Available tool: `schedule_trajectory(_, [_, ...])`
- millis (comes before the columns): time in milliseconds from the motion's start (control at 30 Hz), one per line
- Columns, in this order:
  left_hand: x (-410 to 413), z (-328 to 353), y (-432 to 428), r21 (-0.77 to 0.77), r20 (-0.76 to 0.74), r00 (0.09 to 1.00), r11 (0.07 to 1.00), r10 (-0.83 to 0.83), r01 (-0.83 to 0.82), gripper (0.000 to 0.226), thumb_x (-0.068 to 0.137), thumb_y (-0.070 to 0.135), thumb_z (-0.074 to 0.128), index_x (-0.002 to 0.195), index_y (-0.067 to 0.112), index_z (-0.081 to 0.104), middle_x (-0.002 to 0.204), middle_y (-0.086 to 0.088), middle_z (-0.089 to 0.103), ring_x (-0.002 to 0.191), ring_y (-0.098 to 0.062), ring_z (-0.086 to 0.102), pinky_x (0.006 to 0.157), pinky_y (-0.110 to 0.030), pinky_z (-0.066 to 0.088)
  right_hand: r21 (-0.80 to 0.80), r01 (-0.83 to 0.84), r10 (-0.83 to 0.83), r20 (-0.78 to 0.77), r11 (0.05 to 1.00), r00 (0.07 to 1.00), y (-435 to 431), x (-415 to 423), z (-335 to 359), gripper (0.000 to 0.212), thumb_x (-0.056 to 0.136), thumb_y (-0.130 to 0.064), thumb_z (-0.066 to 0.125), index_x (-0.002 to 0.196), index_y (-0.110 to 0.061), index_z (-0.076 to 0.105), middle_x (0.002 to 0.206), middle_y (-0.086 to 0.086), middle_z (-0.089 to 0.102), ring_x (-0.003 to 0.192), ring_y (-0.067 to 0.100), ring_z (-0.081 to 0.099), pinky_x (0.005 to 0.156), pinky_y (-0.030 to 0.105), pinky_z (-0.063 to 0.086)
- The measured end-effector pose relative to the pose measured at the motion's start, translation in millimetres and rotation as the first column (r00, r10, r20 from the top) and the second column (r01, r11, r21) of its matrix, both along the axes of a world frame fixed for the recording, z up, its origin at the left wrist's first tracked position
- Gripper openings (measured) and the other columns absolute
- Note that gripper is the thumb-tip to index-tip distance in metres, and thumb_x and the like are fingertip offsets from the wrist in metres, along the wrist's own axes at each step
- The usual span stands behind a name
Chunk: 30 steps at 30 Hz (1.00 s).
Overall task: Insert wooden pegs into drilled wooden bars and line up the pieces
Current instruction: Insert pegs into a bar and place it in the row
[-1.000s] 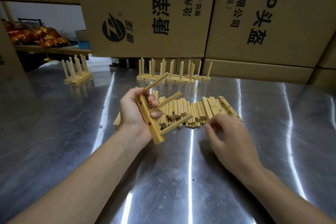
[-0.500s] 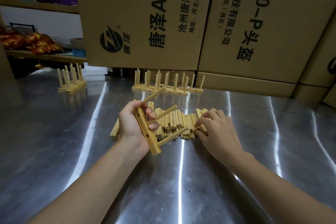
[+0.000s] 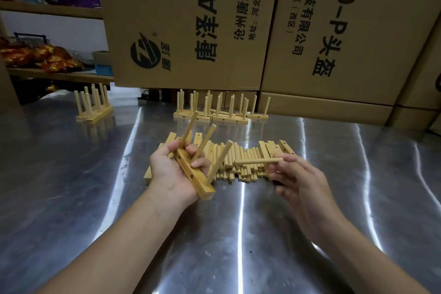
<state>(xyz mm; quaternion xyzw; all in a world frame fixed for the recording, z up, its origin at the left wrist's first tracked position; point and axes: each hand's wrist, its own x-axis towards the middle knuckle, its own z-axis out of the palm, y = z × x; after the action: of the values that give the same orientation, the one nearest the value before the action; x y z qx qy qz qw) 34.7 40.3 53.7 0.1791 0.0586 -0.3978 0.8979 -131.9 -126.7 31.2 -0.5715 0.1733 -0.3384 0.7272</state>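
My left hand [image 3: 171, 172] grips a drilled wooden bar [image 3: 198, 181] above the steel table, with three pegs standing in it and pointing up and to the right. My right hand [image 3: 298, 179] pinches a single loose peg [image 3: 256, 162] at its right end, held level just right of the bar. Behind both hands lies a heap of loose pegs [image 3: 241, 162] with a few bare drilled bars [image 3: 285, 147] at its right side.
Finished bars with upright pegs [image 3: 214, 112] stand in a row at the back middle, another group [image 3: 94, 107] at the back left. Large cardboard boxes [image 3: 191, 26] wall off the table's [image 3: 71, 186] far edge. A shelf with red packets [image 3: 35, 57] is at the far left.
My right hand has lifted one peg out of the heap and holds it level in the air. My left hand has tilted the bar so its pegs point more upward.
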Motion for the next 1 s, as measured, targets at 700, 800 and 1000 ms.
schedule_trajectory(700, [-0.6,-0.1,-2.0,0.048,0.098,0.995,0.999,-0.008,0.003,0.021,0.099,0.025,0.055,0.082,0.012,0.057,0.067,0.001,0.053,0.056,-0.01,0.044,0.043,-0.018,0.036,-0.64,-0.054,-0.157,-0.269,0.766,0.95,-3.3,-3.9,-6.4,0.019,0.088,-0.005,0.077,0.085,-0.023,0.072,0.081,-0.006,0.072,0.076,0.007,0.064,0.064,0.018,0.049])
schedule_trajectory(800, [-4.2,1.1,-3.5,0.059,0.122,0.992,0.998,-0.039,0.032,0.019,0.101,0.026,0.055,0.086,0.014,0.056,0.07,0.0,0.054,0.059,-0.01,0.048,0.045,-0.018,0.038,-0.883,-0.214,-0.467,-0.41,0.417,0.783,-5.0,-5.4,-14.0,0.015,0.09,-0.023,0.074,0.09,-0.037,0.067,0.096,-0.018,0.064,0.101,0.006,0.054,0.079,0.023,0.042])
schedule_trajectory(1000, [-14.8,0.7,-9.4,0.112,0.155,0.985,0.992,-0.069,0.052,0.019,0.104,0.032,0.054,0.095,0.015,0.057,0.074,-0.001,0.058,0.064,-0.012,0.054,0.051,-0.023,0.044,-0.754,-0.269,-0.057,-0.375,0.6,0.925,19.5,-7.9,-3.9,0.023,0.084,-0.045,0.069,0.107,-0.038,0.072,0.102,-0.016,0.07,0.099,0.006,0.063,0.077,0.015,0.047])
